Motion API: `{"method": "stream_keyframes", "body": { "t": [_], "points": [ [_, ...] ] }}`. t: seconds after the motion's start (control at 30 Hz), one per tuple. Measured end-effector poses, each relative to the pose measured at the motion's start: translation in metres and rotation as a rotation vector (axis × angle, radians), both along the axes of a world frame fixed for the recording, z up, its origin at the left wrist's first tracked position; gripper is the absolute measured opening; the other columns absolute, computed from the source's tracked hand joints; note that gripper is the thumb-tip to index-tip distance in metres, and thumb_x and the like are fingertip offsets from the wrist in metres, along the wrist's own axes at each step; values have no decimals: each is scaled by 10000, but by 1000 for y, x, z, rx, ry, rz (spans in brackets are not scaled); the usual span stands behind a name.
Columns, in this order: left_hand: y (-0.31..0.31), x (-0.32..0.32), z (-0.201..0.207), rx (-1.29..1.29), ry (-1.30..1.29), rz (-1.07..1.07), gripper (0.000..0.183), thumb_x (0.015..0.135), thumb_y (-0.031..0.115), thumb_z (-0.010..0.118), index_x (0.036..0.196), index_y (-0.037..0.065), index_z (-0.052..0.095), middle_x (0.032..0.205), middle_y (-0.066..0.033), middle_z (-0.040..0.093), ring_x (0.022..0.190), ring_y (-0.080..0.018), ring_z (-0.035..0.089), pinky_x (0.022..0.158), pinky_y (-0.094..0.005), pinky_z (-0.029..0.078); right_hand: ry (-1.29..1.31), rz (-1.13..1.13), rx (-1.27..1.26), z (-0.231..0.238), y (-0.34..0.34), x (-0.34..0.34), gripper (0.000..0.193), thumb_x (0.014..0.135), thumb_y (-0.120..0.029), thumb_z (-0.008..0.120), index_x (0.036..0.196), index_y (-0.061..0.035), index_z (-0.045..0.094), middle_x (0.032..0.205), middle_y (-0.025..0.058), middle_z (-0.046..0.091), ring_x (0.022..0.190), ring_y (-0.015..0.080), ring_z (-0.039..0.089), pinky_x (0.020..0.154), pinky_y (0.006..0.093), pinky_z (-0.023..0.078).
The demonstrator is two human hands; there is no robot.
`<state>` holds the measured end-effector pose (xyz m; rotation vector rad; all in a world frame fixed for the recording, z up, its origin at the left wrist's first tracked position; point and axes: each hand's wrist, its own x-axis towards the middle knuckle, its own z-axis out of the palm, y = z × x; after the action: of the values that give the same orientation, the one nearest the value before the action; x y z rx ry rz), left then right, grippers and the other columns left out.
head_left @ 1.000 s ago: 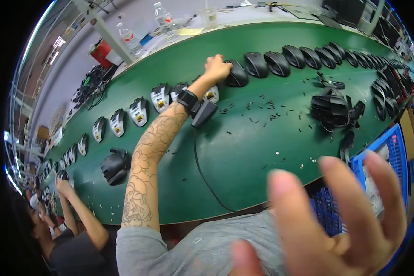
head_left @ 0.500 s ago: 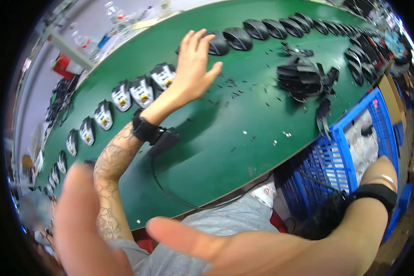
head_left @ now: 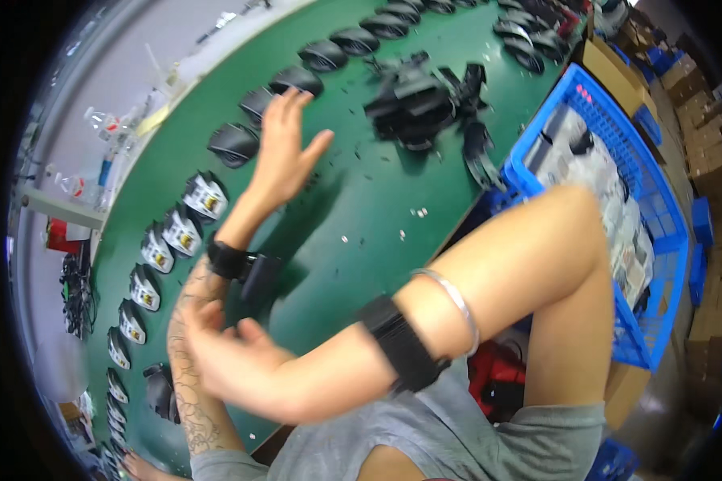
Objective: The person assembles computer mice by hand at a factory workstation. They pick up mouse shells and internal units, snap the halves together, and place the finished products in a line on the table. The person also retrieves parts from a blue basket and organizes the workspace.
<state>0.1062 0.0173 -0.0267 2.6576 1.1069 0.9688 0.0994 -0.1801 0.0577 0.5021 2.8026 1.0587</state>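
Green tabletop point(head_left: 353, 276) fills most of our view, running on all sides of our left fingers point(head_left: 281, 120). Well to their right, the blue crate point(head_left: 670, 232) holds white wrapped things point(head_left: 622, 224). Nearer to them on that side, a black pile of parts point(head_left: 413, 104) sits beyond scattered bits point(head_left: 353, 176).

Our left hand point(head_left: 281, 160) hangs over the tabletop, its thumb wide of the fingers and nothing seen in its grasp. Our right hand point(head_left: 233, 361) crosses in front of our left forearm point(head_left: 188, 321); blur hides how its fingers stand and whether they touch that arm.

Black mice point(head_left: 297, 78) line up by the left fingertips. One lies just past the tips, others to their left and further off up the row. We cannot tell whether the tips touch that nearest mouse; its long axis runs roughly left to right, crosswise to our fingers. Our left hand is far nearer to it than our right. White-topped shells point(head_left: 205, 196) trail off below and left of the left fingers.
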Motion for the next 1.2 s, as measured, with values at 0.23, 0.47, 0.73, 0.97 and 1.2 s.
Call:
{"method": "stream_keyframes", "body": {
  "t": [0.23, 0.47, 0.73, 0.97, 1.2],
  "points": [
    [21, 42, -9, -12, -33, -128, 561, 776, 365, 678, 1204, 50, 498, 1308, -206, 399, 1253, -363, 320, 1050, -436, 275, 689, 221, -287, 24, 65, 57, 150, 702, -161, 566, 799, -64, 624, 753, 59, 591, 747, 189, 583, 691, 321, 454],
    [27, 102, -6, 12, -323, -231, 581, 668, 438, 734, 1059, 42, 566, 1115, -161, 514, 1068, -326, 432, 932, -403, 374, 1095, 310, -52, 18, 127, 83, 206, 648, -63, 615, 849, -29, 592, 811, 71, 580, 699, 210, 562, 617, 317, 463],
    [24, 140, -8, 89, -197, -353, 475, 662, 330, 690, 1035, 59, 575, 1077, -154, 526, 1071, -330, 434, 857, -413, 387, 1251, -1, -1, 20, 121, 122, 259, 669, 69, 618, 905, -40, 620, 892, 100, 620, 757, 252, 594, 667, 344, 470],
    [28, 135, -13, -63, -265, -213, 416, 675, 260, 649, 1034, 64, 572, 1105, -155, 511, 1079, -337, 424, 818, -424, 386, 1339, -283, -94, 22, 122, 168, 199, 765, 32, 555, 960, 23, 590, 962, 166, 588, 883, 314, 581, 778, 385, 461],
    [18, 106, 2, -180, -429, -244, 658, 538, 189, 819, 1128, 114, 537, 1065, -127, 517, 1054, -337, 409, 879, -419, 381, 1010, -657, -365, -1, 137, 259, 788, 594, 89, 571, 1340, -63, 370, 1355, 151, 387, 1300, 337, 281, 1069, 405, 232]
  ]
}}
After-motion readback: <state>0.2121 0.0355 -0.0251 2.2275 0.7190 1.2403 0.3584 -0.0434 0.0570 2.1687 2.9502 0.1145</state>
